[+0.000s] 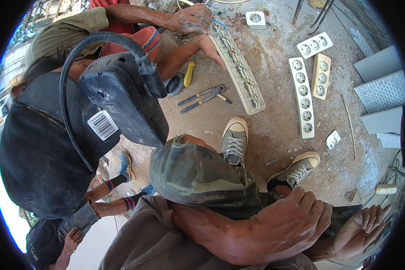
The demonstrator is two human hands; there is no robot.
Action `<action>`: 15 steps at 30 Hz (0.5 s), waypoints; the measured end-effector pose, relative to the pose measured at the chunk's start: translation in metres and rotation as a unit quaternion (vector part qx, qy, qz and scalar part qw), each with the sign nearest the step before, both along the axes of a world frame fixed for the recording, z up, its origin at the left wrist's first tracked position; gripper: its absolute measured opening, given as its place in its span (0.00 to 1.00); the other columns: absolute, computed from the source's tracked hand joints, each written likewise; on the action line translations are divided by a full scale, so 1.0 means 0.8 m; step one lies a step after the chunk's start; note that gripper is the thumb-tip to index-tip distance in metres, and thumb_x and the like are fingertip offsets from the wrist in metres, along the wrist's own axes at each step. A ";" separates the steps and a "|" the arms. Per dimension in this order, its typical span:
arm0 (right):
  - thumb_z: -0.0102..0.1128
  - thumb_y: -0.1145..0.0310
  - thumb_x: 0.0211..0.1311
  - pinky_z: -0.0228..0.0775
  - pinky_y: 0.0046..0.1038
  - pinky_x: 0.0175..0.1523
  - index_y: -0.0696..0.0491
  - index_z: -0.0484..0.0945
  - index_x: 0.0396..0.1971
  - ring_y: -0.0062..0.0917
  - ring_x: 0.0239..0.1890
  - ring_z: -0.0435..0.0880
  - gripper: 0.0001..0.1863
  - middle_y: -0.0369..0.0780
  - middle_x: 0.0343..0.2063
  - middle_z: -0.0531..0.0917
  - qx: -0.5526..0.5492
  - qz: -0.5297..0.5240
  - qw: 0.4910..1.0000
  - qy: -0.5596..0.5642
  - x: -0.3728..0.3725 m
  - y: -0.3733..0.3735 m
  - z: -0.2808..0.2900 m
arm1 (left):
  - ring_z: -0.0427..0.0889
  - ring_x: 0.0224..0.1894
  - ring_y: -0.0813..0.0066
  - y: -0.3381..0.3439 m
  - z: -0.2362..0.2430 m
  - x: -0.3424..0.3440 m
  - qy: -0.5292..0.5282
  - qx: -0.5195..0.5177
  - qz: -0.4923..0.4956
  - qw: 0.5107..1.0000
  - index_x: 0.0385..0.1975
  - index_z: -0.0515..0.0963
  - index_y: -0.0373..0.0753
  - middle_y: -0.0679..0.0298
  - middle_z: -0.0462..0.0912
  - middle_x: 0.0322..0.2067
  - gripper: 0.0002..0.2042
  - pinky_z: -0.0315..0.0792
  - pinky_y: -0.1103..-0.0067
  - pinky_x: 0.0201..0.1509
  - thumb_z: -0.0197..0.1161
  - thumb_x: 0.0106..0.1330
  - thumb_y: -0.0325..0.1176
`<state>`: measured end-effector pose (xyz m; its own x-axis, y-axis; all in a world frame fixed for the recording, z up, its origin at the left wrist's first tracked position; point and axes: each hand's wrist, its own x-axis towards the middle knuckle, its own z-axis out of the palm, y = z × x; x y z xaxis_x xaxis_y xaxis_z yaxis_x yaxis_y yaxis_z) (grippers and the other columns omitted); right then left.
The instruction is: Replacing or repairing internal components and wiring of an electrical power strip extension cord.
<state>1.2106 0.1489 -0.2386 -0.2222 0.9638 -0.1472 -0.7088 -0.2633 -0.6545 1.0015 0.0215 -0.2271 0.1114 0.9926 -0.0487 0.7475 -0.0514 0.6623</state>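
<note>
One long power strip (235, 67) is held in a co-worker's two hands, near the top middle, over the dirty ground. It is cream and tilts down to the right. Its inside shows, with shiny metal bits in a long line between little walls. One blue wire (218, 21) is at its top end. The co-worker's upper hand (191, 20) is bunched up there; I can't tell what it pinches. The co-worker's lower hand (213, 50) is spread out along the strip's side.

Left of the strip are one yellow-handled tool (190, 73), one dark round roll (172, 84) and one pair of pincers (213, 92). On the right are one single white socket (256, 20), one white three-hole strip (320, 43), one yellowish three-hole strip (321, 84) and one white six-hole strip (302, 97).

Lower down are two gray shoes (235, 137). The person's left hand (297, 218) bends its fingers down; I can't tell if anything is under them. The person's right hand (360, 229) is just beside it, loose, fingers half bent.
</note>
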 end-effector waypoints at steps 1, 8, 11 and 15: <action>0.41 0.75 0.69 0.56 0.21 0.32 0.71 0.52 0.59 0.18 0.25 0.61 0.23 0.38 0.30 0.63 0.001 0.000 1.000 -0.001 0.000 0.000 0.000 | 0.71 0.29 0.71 0.000 -0.001 0.001 -0.002 0.003 0.003 1.000 0.43 0.73 0.27 0.60 0.75 0.28 0.18 0.64 0.75 0.34 0.50 0.59 0.34; 0.42 0.76 0.68 0.56 0.21 0.31 0.71 0.53 0.58 0.18 0.25 0.61 0.23 0.38 0.30 0.63 0.004 -0.013 1.000 0.007 -0.001 0.000 0.001 | 0.71 0.29 0.70 -0.001 -0.002 0.005 -0.013 0.022 0.021 0.999 0.40 0.74 0.25 0.60 0.75 0.26 0.18 0.63 0.73 0.33 0.52 0.57 0.35; 0.42 0.76 0.68 0.57 0.21 0.31 0.71 0.53 0.58 0.18 0.25 0.61 0.22 0.38 0.30 0.63 0.002 -0.016 1.000 0.016 -0.001 0.000 0.000 | 0.71 0.30 0.70 -0.001 0.001 0.005 -0.012 0.007 0.016 1.000 0.41 0.73 0.25 0.59 0.76 0.28 0.17 0.62 0.73 0.36 0.52 0.58 0.34; 0.41 0.76 0.68 0.56 0.21 0.31 0.71 0.53 0.58 0.17 0.25 0.61 0.22 0.38 0.30 0.63 0.006 -0.009 1.000 0.011 -0.002 -0.001 0.000 | 0.71 0.30 0.70 -0.002 0.000 0.004 -0.020 0.006 0.017 1.000 0.41 0.72 0.25 0.59 0.76 0.28 0.18 0.62 0.73 0.35 0.52 0.58 0.33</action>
